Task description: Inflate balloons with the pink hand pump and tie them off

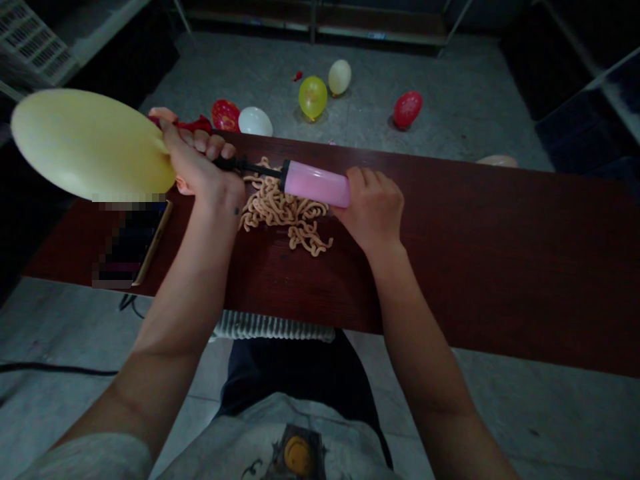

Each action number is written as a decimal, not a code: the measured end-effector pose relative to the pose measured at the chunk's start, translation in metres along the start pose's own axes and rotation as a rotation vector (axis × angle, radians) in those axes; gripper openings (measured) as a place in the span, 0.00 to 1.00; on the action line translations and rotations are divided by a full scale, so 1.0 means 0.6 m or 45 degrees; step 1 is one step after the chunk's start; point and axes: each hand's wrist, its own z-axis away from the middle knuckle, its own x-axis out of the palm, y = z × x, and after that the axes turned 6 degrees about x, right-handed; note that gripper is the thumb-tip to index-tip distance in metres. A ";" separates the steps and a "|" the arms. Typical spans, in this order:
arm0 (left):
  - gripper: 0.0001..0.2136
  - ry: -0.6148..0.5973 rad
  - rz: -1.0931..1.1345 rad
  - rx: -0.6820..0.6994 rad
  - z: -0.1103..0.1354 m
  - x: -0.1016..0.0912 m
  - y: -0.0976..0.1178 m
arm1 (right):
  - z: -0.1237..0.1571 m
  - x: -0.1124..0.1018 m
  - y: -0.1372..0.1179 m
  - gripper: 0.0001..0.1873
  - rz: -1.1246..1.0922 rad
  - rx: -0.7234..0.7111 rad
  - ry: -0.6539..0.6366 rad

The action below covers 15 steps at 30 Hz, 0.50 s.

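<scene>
A large pale-yellow balloon [90, 147], swollen with air, sticks out to the left from my left hand [203, 163]. That hand is closed around the balloon's neck and the black end of a hand-held balloon pump [317, 183]; my fingers hide how the two meet. A stretch of black rod shows between the hand and the pump's pink barrel. At the barrel's other end, my right hand [375, 207] is wrapped round it. Beneath the pump, a heap of beige, curly, cord-like pieces [275, 203] lies on the dark red-brown table [490, 260].
A phone [150, 243] lies on the table's left part. Beyond the table, the floor holds a yellow balloon [313, 98], a cream balloon [340, 77], a white balloon [255, 122] and red balloons [407, 109]. Shelves [380, 23] stand behind. A ribbed grey object [275, 327] sits below the table's near edge.
</scene>
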 end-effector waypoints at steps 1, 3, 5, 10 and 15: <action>0.20 -0.001 -0.012 0.064 0.012 0.006 -0.007 | 0.002 0.002 -0.008 0.16 -0.015 -0.011 -0.012; 0.20 -0.014 -0.050 0.107 0.037 0.016 -0.019 | 0.005 0.008 -0.020 0.17 -0.049 -0.028 -0.038; 0.21 -0.042 -0.087 0.030 0.056 0.023 -0.026 | 0.007 0.015 -0.028 0.17 -0.083 -0.034 -0.064; 0.21 -0.040 -0.029 -0.084 0.064 0.028 -0.019 | 0.005 0.018 -0.028 0.16 -0.115 -0.049 -0.061; 0.21 0.012 0.112 -0.169 0.047 0.023 -0.009 | -0.001 0.016 -0.030 0.16 -0.096 -0.075 -0.002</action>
